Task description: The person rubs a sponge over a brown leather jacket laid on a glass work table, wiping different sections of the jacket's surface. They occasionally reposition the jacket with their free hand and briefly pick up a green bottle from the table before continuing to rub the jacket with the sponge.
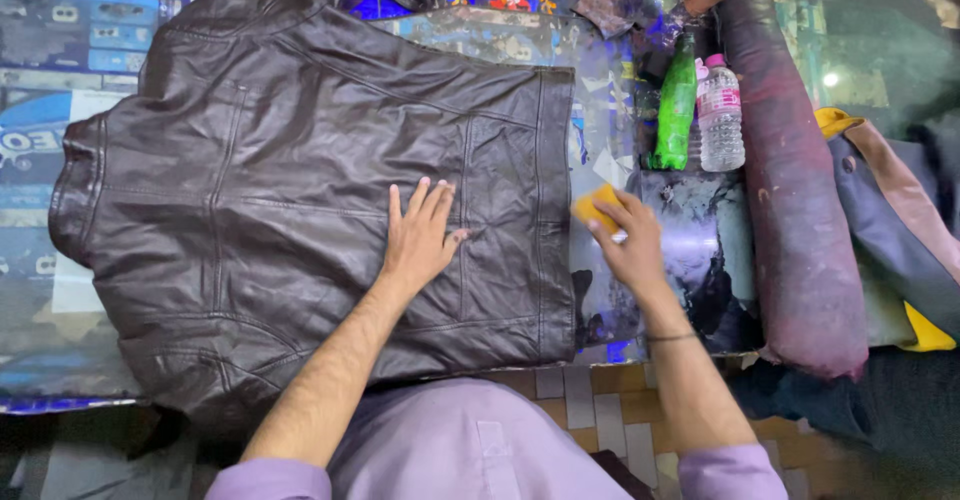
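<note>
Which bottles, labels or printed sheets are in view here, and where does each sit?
Green bottle: slim, lying right of the dark leather jacket.
Clear water bottle: beside the green one, pink cap, pale label band.
Printed sheets: blue and white, covering the table at far left.

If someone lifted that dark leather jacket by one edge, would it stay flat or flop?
The jacket would probably flop: it lies creased and wrinkled on the table, so it looks soft. It seems fairly heavy, being broad with thick seams. It may slide when pushed, since its surface is glossy and the left hand presses flat on it while the right hand holds a yellow sponge.
</note>
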